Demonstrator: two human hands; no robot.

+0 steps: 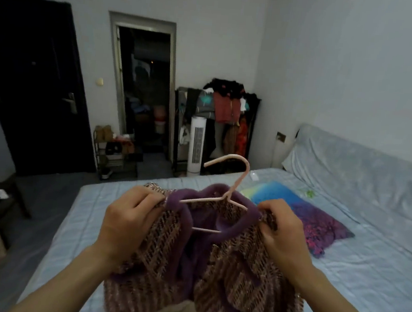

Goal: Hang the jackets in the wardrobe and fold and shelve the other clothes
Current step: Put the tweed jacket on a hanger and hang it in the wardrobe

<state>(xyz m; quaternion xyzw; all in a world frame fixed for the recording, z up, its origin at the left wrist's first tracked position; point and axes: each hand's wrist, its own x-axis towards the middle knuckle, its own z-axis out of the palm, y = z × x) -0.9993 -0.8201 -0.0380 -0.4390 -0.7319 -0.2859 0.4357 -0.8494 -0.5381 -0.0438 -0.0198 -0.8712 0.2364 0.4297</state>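
Fitting the hanger into the jacket

Holding the woven pink-and-brown jacket (225, 272) up in front of me over the bed (96, 220), I pinch each shoulder with closed fingers. My left hand (127, 221) grips the cloth beside the purple fleece collar (244, 220), and my right hand (282, 237) grips the other side. The pink hanger (223, 195) sits inside the neck opening, its hook pointing up. A colourful pillow (315, 218) lies on the bed beyond. The clothes rack (218, 121) stands against the far wall.
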